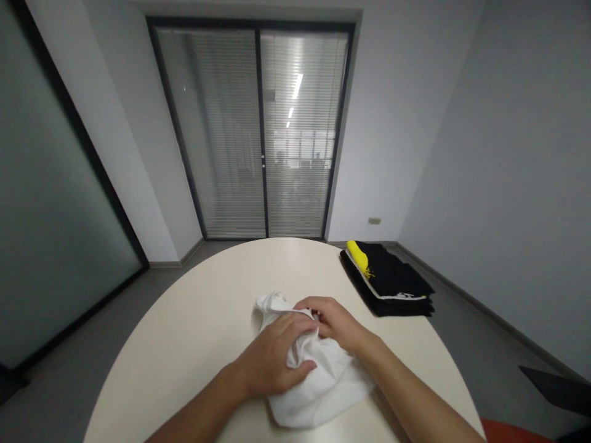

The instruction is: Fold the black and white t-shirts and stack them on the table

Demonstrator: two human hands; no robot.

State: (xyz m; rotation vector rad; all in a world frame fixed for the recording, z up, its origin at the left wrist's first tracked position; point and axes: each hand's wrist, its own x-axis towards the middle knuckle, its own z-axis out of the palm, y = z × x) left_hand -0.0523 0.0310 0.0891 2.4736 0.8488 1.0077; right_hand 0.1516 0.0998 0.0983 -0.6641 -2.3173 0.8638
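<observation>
A crumpled white cloth (318, 391) lies bunched on the round cream table (198, 344), near its front. Across the cloth's left side rests my left hand (277, 354), its fingers and thumb curved around a bunched fold. My right hand (335, 323) is at the cloth's upper right, with bent fingers gripping the fabric close to the left fingertips. Some of the right fingers are hidden behind the cloth and the left hand. What kind of cloth item it is cannot be made out.
A stack of folded black clothes (392, 277), with a yellow print on top, sits at the table's right edge. Beyond the table stand glass doors with blinds (263, 135). Part of something orange-red (512, 432) shows at the lower right, beside a dark object (558, 389).
</observation>
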